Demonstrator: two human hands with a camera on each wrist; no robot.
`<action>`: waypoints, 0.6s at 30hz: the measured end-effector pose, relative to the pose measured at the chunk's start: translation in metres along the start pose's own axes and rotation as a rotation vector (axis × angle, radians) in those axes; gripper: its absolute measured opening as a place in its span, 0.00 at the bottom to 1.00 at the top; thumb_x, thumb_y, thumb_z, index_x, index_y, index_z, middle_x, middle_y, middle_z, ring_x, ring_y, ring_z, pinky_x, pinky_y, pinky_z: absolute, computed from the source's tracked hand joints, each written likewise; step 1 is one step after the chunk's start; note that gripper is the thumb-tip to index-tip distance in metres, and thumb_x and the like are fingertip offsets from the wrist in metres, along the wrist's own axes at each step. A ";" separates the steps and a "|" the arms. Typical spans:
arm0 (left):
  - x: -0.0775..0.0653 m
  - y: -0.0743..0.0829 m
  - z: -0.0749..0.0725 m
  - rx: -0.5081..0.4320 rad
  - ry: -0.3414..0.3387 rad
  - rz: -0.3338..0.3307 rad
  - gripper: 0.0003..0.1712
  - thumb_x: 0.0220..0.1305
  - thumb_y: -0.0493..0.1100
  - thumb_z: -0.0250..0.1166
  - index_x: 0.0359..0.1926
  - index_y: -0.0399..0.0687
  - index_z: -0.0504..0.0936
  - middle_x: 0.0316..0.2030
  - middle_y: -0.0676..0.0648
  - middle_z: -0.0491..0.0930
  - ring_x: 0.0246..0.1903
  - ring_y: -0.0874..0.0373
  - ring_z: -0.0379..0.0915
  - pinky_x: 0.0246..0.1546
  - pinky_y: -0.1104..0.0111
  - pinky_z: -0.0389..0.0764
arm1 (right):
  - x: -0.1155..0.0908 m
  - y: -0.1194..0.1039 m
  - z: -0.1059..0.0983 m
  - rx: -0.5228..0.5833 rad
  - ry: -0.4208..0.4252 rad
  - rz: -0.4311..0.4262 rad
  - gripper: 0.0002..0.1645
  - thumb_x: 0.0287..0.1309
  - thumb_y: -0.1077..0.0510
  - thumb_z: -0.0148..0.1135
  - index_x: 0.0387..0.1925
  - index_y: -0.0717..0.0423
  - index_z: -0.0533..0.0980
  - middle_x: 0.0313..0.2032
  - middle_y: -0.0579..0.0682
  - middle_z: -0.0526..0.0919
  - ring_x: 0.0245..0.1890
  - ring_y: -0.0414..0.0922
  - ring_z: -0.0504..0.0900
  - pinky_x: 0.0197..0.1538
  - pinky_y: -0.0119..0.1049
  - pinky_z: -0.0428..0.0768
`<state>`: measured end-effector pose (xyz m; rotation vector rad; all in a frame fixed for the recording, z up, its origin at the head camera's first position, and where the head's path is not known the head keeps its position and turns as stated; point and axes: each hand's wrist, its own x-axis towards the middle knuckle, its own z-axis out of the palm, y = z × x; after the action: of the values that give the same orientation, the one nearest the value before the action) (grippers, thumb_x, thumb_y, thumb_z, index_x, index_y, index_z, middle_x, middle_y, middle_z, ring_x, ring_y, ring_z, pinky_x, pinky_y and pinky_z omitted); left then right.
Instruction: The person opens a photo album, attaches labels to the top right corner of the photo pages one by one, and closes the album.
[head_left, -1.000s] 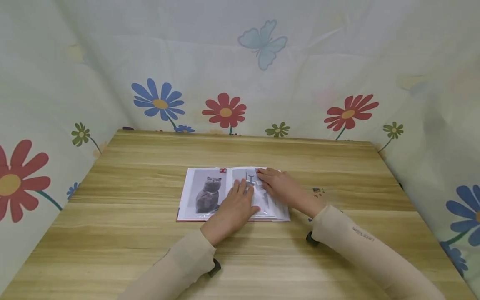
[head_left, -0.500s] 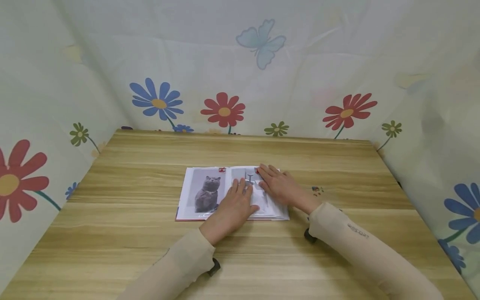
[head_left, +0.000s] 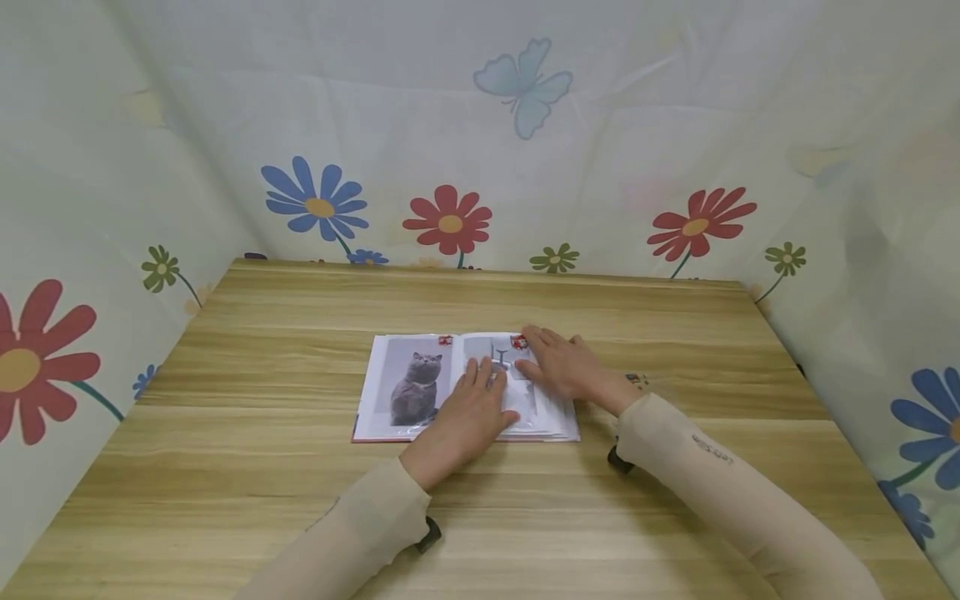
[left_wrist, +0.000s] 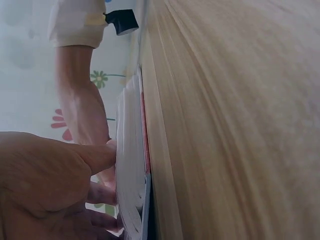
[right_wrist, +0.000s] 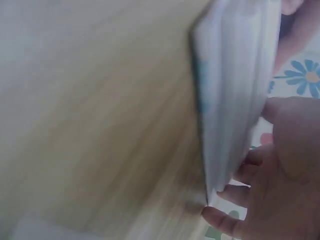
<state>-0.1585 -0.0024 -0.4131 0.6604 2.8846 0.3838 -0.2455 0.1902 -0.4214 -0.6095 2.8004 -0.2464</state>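
Observation:
A photo album lies spread open on the wooden table, with a grey cat picture on its left page. My left hand rests on the right page with straight, slightly spread fingers, covering part of that page's grey picture. Close by, my right hand lies over the outer upper part of the same page, fingers extended. Just left of its fingertips is a small red sticker. The left page has a similar red sticker in its top corner. In the left wrist view, the thumb touches the stacked pages.
A clear sheet with small coloured stickers lies on the table right of the album, partly behind the right wrist. Flower-printed curtains enclose the table's back and sides.
My right hand's fingertips have slid off the red sticker, up and to the right, so more of the sticker shows. The left hand and the album have stayed in place.

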 end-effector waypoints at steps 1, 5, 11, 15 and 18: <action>0.000 0.000 0.000 -0.001 -0.001 0.001 0.40 0.76 0.56 0.57 0.75 0.32 0.63 0.77 0.27 0.55 0.78 0.30 0.49 0.80 0.49 0.56 | -0.001 0.000 0.000 0.014 0.005 -0.008 0.45 0.78 0.35 0.41 0.82 0.53 0.45 0.82 0.56 0.49 0.82 0.58 0.52 0.77 0.71 0.53; 0.000 0.000 0.002 0.002 -0.008 0.003 0.40 0.76 0.56 0.57 0.75 0.32 0.62 0.77 0.27 0.54 0.78 0.30 0.49 0.80 0.49 0.57 | -0.009 -0.002 0.000 0.058 0.055 -0.057 0.41 0.79 0.43 0.45 0.82 0.55 0.48 0.82 0.56 0.48 0.82 0.59 0.51 0.77 0.70 0.56; 0.000 0.001 0.001 0.037 0.007 0.017 0.39 0.76 0.56 0.57 0.74 0.32 0.63 0.76 0.26 0.56 0.78 0.29 0.51 0.79 0.49 0.59 | -0.024 -0.015 0.008 0.003 0.103 -0.097 0.35 0.80 0.48 0.45 0.80 0.56 0.56 0.81 0.55 0.54 0.81 0.60 0.54 0.75 0.67 0.63; 0.001 0.002 0.000 0.039 0.001 0.013 0.40 0.76 0.56 0.57 0.74 0.32 0.63 0.77 0.27 0.56 0.78 0.30 0.51 0.80 0.49 0.59 | -0.029 -0.020 0.013 -0.022 0.108 -0.083 0.34 0.81 0.48 0.42 0.79 0.56 0.56 0.81 0.54 0.54 0.81 0.59 0.54 0.73 0.68 0.65; 0.001 0.001 0.000 0.041 0.001 0.010 0.40 0.76 0.56 0.56 0.75 0.32 0.63 0.77 0.27 0.56 0.78 0.30 0.50 0.79 0.49 0.59 | -0.028 -0.021 0.012 -0.036 0.096 -0.072 0.35 0.81 0.48 0.41 0.80 0.56 0.54 0.82 0.54 0.53 0.81 0.59 0.53 0.73 0.69 0.65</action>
<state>-0.1586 -0.0009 -0.4126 0.6819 2.8980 0.3267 -0.2095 0.1823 -0.4221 -0.7268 2.8835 -0.2460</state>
